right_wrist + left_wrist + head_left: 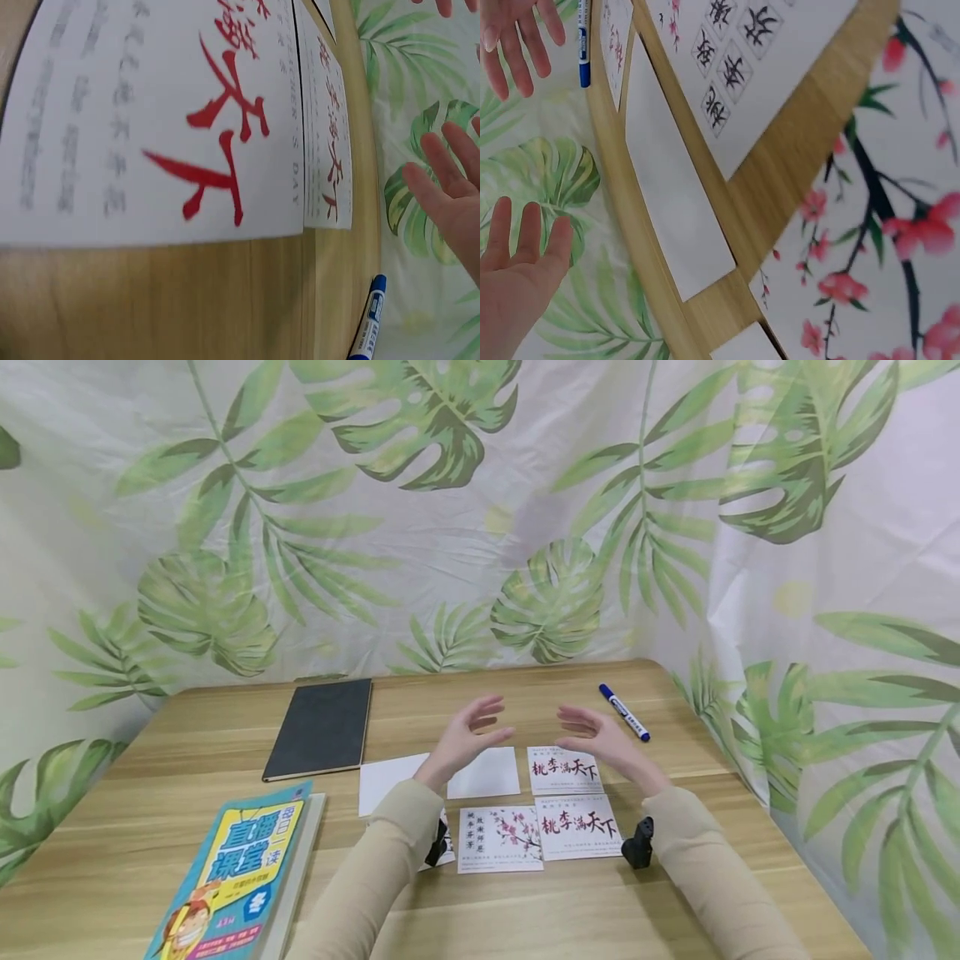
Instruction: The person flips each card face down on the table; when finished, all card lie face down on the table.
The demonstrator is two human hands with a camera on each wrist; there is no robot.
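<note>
Both hands hover over the cards with nothing in them, palms turned toward each other. My left hand (467, 739) is above the blank white cards (483, 774), its fingers relaxed and apart from the thumb. My right hand (600, 739) is over the upper card with red characters (562, 777), fingers loosely bent. Below that lies a second red-character card (577, 831), beside a plum-blossom card (501, 842). Another blossom card (900, 247) shows large in the left wrist view; my left sleeve mostly hides it in the head view.
A blue-capped marker (624, 713) lies at the back right. A black notebook (321, 727) is at the back left, and a thick blue book (232, 877) at the front left. A leaf-patterned curtain (450, 527) hangs behind the wooden table (480, 935).
</note>
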